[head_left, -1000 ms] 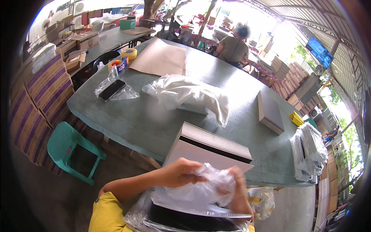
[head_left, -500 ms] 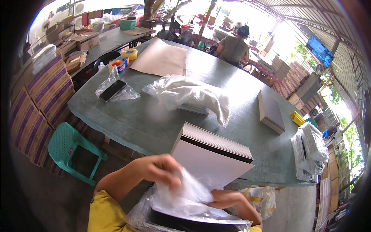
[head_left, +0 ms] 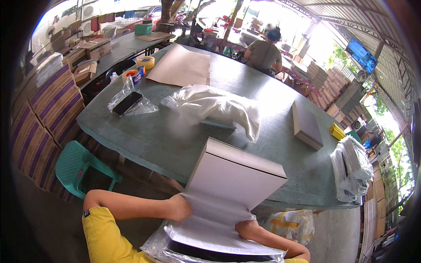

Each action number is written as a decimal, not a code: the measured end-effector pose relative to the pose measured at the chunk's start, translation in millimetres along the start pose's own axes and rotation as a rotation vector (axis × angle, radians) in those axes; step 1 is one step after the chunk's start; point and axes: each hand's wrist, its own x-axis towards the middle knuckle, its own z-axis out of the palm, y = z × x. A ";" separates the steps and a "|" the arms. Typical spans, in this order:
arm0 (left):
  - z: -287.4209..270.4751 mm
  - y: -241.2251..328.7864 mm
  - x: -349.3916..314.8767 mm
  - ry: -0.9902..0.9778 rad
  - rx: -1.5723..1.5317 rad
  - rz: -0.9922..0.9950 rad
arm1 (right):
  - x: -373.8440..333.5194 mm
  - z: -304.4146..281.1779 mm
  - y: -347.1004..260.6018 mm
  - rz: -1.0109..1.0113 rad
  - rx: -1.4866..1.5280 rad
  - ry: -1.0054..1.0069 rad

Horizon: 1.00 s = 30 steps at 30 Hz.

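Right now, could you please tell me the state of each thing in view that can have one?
Clear plastic: spread between both hands
Left hand: closed at its left edge
Right hand: closed at its right edge
Board stack: tilted
White plastic: crumpled, loosely draped
Phone: lying flat, screen dark
Brown sheet: spread out
Green stool: upright, unoccupied
Mounted screen: lit

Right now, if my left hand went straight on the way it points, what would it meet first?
Most likely the clear plastic stretched between your hands, which your left hand appears to hold at one side; how deep it lies is hard to judge.
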 end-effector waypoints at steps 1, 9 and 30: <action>14.3 -1.7 0.5 -0.034 -0.003 0.014 | 1.7 6.6 0.5 -0.040 -0.054 0.058; 17.0 -6.9 -12.1 -0.028 0.238 0.026 | -34.7 -52.4 26.7 0.004 0.868 0.493; -126.3 -18.8 -25.1 1.118 -0.386 -0.148 | -82.5 -31.1 71.3 0.314 1.129 1.615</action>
